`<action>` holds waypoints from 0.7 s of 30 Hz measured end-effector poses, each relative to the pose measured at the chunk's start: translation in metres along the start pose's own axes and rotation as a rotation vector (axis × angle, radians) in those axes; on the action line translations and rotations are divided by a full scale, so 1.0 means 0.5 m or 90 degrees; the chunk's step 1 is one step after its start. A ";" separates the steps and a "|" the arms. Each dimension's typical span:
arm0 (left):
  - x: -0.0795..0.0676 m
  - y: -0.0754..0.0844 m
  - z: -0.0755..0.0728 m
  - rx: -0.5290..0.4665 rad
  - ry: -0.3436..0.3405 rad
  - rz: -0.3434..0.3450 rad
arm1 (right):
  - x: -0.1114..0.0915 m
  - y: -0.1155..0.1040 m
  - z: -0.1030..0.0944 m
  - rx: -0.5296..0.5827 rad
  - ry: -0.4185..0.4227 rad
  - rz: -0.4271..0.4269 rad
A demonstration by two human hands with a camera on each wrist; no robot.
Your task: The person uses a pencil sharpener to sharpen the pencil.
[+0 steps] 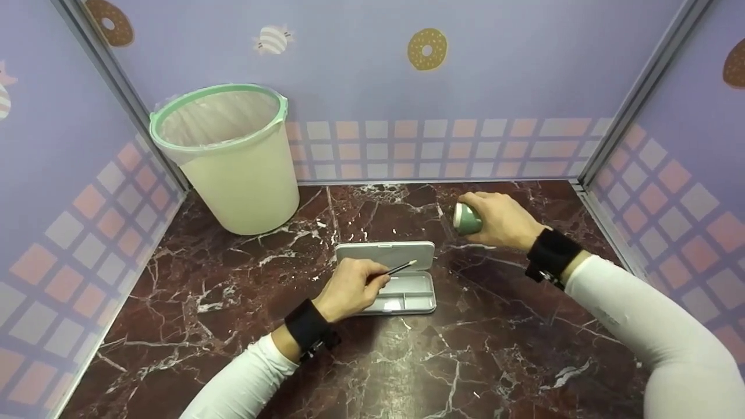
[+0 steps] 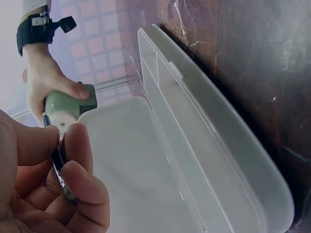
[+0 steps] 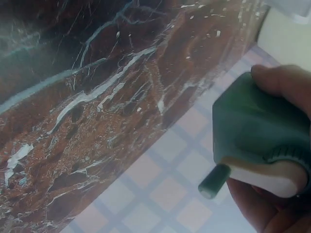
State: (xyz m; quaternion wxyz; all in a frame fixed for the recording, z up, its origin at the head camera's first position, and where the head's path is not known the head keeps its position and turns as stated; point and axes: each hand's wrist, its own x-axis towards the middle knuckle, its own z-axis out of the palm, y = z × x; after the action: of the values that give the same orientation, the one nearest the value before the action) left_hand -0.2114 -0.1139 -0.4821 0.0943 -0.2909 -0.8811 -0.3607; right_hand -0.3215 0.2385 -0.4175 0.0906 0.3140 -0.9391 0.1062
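Note:
In the head view my left hand (image 1: 349, 288) pinches a dark pencil (image 1: 400, 268) between thumb and fingers, its pale tip pointing up and to the right. Beneath that hand lies an open white pencil case (image 1: 419, 284), its lid tipped back and its tray divided into compartments; the hand covers the left part. Over to the right, my right hand (image 1: 503, 221) grips a green crank pencil sharpener (image 1: 469, 220) above the table, apart from the pencil. The right wrist view shows the sharpener's cream crank arm (image 3: 265, 179) with a green knob (image 3: 214, 182).
A pale bin (image 1: 244, 192) with a green rim and a plastic liner stands at the back left. Small white flecks (image 1: 320, 224) dot the dark marbled table (image 1: 233, 343) behind the case. Purple patterned panels (image 1: 361, 81) enclose the back and both sides.

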 end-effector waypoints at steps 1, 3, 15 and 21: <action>-0.001 -0.001 0.000 -0.003 0.000 0.000 | -0.009 -0.002 -0.001 -0.004 0.003 -0.003; -0.002 -0.001 0.001 -0.008 -0.001 0.002 | -0.025 -0.008 -0.003 -0.007 0.005 -0.005; 0.004 0.012 0.016 -0.001 -0.014 -0.003 | -0.102 -0.042 0.026 0.030 -0.014 -0.039; 0.004 0.018 0.022 0.004 -0.019 -0.021 | -0.132 -0.057 0.051 0.055 -0.064 -0.058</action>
State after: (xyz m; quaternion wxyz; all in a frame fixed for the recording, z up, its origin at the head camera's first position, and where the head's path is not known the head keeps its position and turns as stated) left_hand -0.2071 -0.1006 -0.4839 0.0763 -0.2814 -0.8881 -0.3554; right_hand -0.2549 0.2475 -0.4534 0.0346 0.3648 -0.9218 0.1262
